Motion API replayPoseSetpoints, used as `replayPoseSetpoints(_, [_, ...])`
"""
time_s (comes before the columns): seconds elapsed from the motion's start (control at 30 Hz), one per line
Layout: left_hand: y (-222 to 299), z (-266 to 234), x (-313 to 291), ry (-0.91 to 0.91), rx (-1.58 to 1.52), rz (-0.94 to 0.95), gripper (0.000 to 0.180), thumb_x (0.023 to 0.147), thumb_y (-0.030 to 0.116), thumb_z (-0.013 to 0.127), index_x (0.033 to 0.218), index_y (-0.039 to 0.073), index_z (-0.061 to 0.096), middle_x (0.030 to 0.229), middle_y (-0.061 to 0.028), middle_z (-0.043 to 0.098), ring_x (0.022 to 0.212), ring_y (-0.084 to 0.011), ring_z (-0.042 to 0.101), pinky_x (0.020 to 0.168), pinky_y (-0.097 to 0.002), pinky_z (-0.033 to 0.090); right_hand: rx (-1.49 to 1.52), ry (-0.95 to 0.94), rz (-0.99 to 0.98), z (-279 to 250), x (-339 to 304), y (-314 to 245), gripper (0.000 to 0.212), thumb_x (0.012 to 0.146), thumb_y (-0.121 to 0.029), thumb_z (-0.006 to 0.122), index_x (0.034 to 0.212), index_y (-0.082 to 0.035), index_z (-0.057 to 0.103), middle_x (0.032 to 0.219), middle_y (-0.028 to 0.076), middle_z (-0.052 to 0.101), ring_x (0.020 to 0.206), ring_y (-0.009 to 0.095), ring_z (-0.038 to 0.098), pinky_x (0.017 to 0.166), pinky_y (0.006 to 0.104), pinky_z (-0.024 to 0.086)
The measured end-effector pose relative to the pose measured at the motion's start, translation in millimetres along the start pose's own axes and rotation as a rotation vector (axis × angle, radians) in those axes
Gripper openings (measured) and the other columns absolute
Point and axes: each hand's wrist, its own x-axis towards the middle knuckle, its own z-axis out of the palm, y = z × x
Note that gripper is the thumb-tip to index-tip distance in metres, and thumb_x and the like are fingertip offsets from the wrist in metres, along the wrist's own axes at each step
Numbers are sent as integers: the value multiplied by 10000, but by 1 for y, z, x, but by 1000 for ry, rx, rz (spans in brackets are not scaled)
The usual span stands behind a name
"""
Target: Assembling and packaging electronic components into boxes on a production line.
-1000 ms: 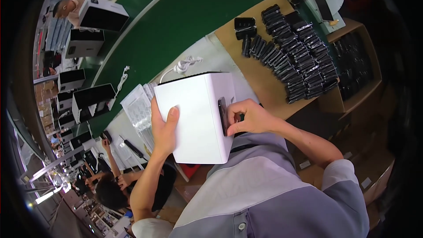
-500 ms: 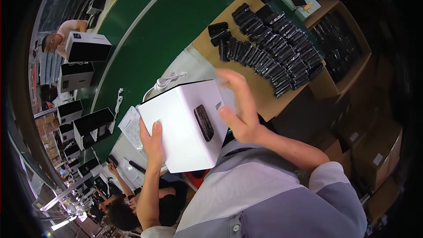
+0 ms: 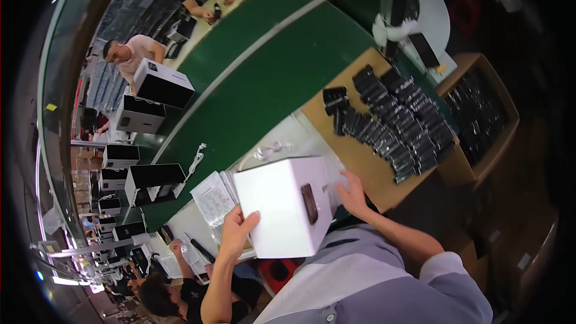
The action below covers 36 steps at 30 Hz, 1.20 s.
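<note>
A white box-shaped appliance is tilted in front of me. It has a dark oval panel on its right-hand side. My left hand grips the near left edge, thumb on the white face and fingers partly hidden behind. Just off the appliance's right side is my right hand, its thumb and fingers apart and slightly blurred; I see nothing held in it. A coiled white cable lies behind the appliance, and clear plastic-wrapped packets rest to its left.
Several black plastic-wrapped pieces lie in rows on a cardboard sheet at the right. Beyond stands an open carton of black packets. A green conveyor carries similar appliances at left. Co-workers sit across and beside me.
My view has shifted, so the surroundings sit lower and further right. The appliance has turned slightly in my left hand's grip. My right hand has lowered from its raised, spread pose beside it.
</note>
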Motion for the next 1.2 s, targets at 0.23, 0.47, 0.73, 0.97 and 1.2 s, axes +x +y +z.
replayPoseSetpoints(0.23, [65, 23, 40, -156, -208, 96, 274, 903, 111, 756, 1108, -55, 683, 933, -92, 755, 765, -117, 700, 681, -251, 548, -163, 28, -131, -57, 39, 11, 213, 863, -16, 613, 1074, 12, 615, 1055, 219, 615, 1042, 436, 540, 891, 485, 464])
replayPoseSetpoints(0.47, [185, 13, 150, -220, 46, 194, 203, 900, 126, 766, 987, -42, 694, 873, -100, 745, 702, -116, 682, 649, -260, 548, -362, 76, -106, -45, 56, 34, 206, 860, -62, 627, 1053, -7, 578, 1048, 226, 563, 1008, 455, 512, 880, 518, 437])
replayPoseSetpoints(0.73, [329, -17, 367, -67, 77, 442, 211, 944, 184, 715, 1037, -4, 685, 940, -66, 736, 733, -119, 683, 650, -250, 541, -508, 77, 14, -33, 59, 39, 290, 831, -228, 717, 1058, -77, 618, 1052, 177, 585, 1018, 401, 534, 882, 509, 453])
replayPoseSetpoints(0.97, [415, -62, 607, -32, -105, 570, 265, 953, 242, 727, 1075, 16, 659, 934, -35, 704, 778, -116, 666, 672, -267, 525, -549, 60, 91, -22, 58, 44, 254, 802, -238, 743, 1010, -120, 656, 990, 137, 615, 901, 385, 576, 830, 500, 467])
replayPoseSetpoints(1.2, [437, -85, 718, -127, -116, 527, 430, 998, 307, 666, 1259, -31, 615, 1160, -104, 701, 1003, -202, 689, 880, -323, 548, -672, 61, 70, -23, 51, 51, 278, 768, -253, 763, 997, -138, 656, 1001, 105, 620, 887, 354, 582, 807, 490, 462])
